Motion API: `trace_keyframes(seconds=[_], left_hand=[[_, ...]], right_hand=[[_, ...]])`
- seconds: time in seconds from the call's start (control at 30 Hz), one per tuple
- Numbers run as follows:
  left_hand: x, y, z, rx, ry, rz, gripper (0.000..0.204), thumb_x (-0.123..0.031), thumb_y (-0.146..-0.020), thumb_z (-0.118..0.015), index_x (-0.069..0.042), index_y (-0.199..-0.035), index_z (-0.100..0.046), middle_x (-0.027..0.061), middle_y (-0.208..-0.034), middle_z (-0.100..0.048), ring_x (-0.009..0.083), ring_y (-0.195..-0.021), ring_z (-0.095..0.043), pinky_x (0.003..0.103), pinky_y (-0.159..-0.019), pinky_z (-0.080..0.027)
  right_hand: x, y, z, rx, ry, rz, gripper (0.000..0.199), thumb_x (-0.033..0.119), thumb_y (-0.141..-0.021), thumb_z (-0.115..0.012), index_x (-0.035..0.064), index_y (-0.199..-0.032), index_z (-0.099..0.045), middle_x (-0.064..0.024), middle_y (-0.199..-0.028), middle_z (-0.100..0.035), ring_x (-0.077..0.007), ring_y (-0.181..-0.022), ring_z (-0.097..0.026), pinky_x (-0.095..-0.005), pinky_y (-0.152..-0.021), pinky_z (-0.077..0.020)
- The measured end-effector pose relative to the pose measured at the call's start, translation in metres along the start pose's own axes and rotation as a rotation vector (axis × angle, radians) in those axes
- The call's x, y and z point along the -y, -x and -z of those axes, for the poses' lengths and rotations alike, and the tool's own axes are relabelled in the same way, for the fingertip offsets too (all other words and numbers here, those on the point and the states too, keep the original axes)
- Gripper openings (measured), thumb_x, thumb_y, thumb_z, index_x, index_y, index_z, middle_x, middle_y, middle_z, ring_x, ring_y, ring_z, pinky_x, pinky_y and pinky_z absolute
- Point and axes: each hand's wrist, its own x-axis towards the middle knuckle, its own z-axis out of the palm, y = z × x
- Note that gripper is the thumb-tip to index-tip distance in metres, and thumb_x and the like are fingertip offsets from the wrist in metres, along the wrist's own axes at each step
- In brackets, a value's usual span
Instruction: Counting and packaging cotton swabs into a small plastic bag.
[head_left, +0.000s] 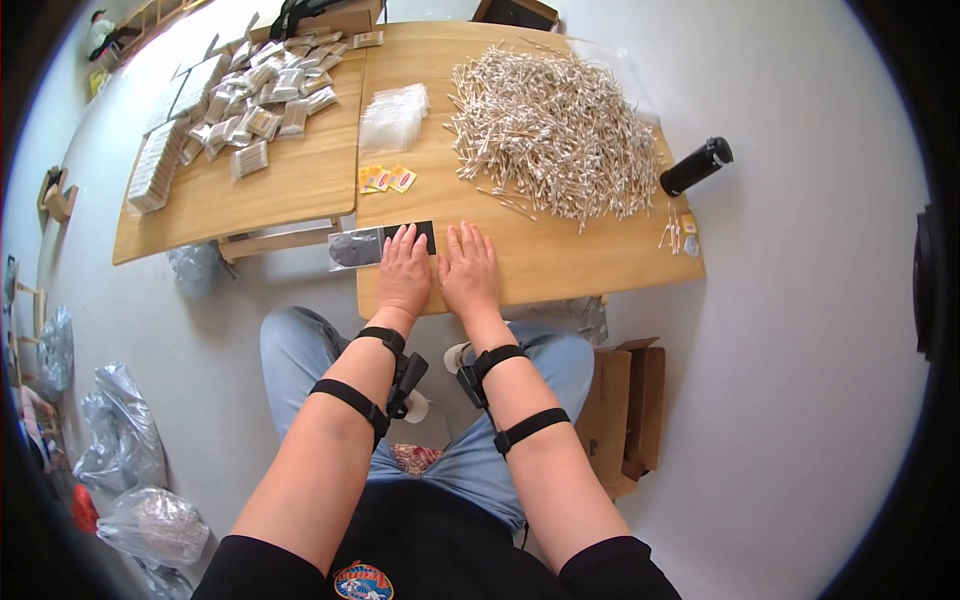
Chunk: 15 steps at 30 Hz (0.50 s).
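Both of my hands lie palm down near the front edge of the wooden table. My left hand (405,272) has its fingers stretched out over part of a black flat piece (426,232); a clear plastic sleeve with a dark rounded item (356,249) sticks out to its left. Close beside it, my right hand (468,268) rests flat on the bare wood, fingers extended. Beyond the hands rises a big heap of loose cotton swabs (555,130). Small yellow-and-white cards (388,179) and a stack of clear plastic bags (393,117) lie at the heap's left.
On the left table (290,205) are many packed swab bags (265,95) and a neat row of packs (160,170). A black bottle (697,167) stands at the right edge, near a few separate swabs (672,232). A cardboard box (625,415) sits on the floor.
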Motion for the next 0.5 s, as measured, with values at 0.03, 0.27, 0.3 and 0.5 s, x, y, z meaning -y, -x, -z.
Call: trace_keyframes(seconds=[0.03, 0.27, 0.3, 0.5], left_hand=[[-0.002, 0.001, -0.003, 0.005, -0.016, 0.032, 0.040, -0.021, -0.093, -0.053, -0.006, -0.130, -0.055, 0.0122, -0.145, -0.048, 0.0278, -0.140, -0.037, 0.046, -0.118, -0.026], [-0.010, 0.006, -0.004, -0.012, 0.014, 0.071, 0.039, -0.017, -0.093, -0.053, -0.006, -0.130, -0.053, 0.0131, -0.148, -0.045, 0.0282, -0.142, -0.037, 0.047, -0.118, -0.026], [-0.010, 0.009, -0.003, -0.007, 0.022, 0.081, 0.040, -0.018, -0.093, -0.054, -0.006, -0.130, -0.052, 0.0135, -0.147, -0.045, 0.0286, -0.141, -0.037, 0.047, -0.119, -0.026], [-0.020, 0.003, 0.006, 0.005, 0.026, 0.103, 0.043, -0.028, -0.092, -0.057, -0.004, -0.128, -0.054, 0.0157, -0.146, -0.045, 0.0291, -0.142, -0.034, 0.047, -0.119, -0.025]], right_hand=[[0.002, -0.002, 0.000, -0.004, -0.008, -0.010, 0.053, 0.031, -0.094, -0.056, 0.0043, -0.139, -0.052, -0.0171, -0.145, -0.048, -0.0293, -0.140, -0.039, -0.0461, -0.118, -0.0251], [-0.027, 0.005, -0.002, -0.018, -0.378, -0.024, 0.043, 0.014, -0.088, -0.062, 0.0041, -0.130, -0.057, -0.0187, -0.138, -0.053, -0.0337, -0.131, -0.048, -0.0462, -0.111, -0.0365], [-0.036, 0.007, 0.002, -0.084, -0.309, -0.056, 0.043, 0.012, -0.087, -0.063, 0.0042, -0.129, -0.057, -0.0190, -0.136, -0.054, -0.0351, -0.129, -0.049, -0.0455, -0.109, -0.0389], [-0.110, -0.010, 0.023, -0.303, -0.133, -0.283, 0.036, 0.007, -0.082, -0.066, 0.0065, -0.117, -0.060, -0.0161, -0.116, -0.060, -0.0363, -0.110, -0.057, -0.0445, -0.094, -0.0466]])
